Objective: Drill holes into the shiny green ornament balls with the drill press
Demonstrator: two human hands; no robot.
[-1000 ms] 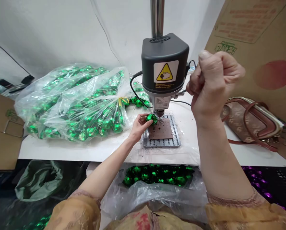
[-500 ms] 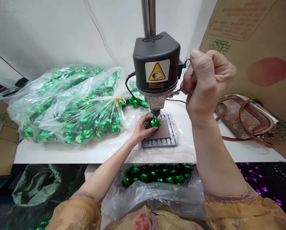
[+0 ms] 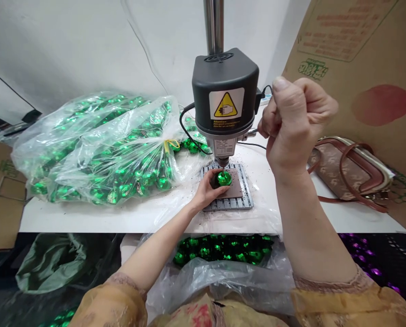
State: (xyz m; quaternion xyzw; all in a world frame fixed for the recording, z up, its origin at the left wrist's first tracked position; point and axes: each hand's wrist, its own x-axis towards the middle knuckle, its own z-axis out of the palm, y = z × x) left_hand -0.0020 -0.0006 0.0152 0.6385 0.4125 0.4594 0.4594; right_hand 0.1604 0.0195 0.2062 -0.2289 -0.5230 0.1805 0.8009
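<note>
Indoors, left hand (image 3: 207, 188) grasps a ball (image 3: 225, 179) under the drill (image 3: 226, 77), right hand (image 3: 294, 120) its lever (image 3: 252, 133); table (image 3: 87, 217) beneath, wall (image 3: 70, 45) behind.

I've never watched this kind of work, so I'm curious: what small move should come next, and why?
I'd probably ease the lever slightly to lower the drill: the right hand is closed on that lever, and the left hand holds the green ball beneath the chuck. Whether drill and ball touch, I can't tell.
</note>
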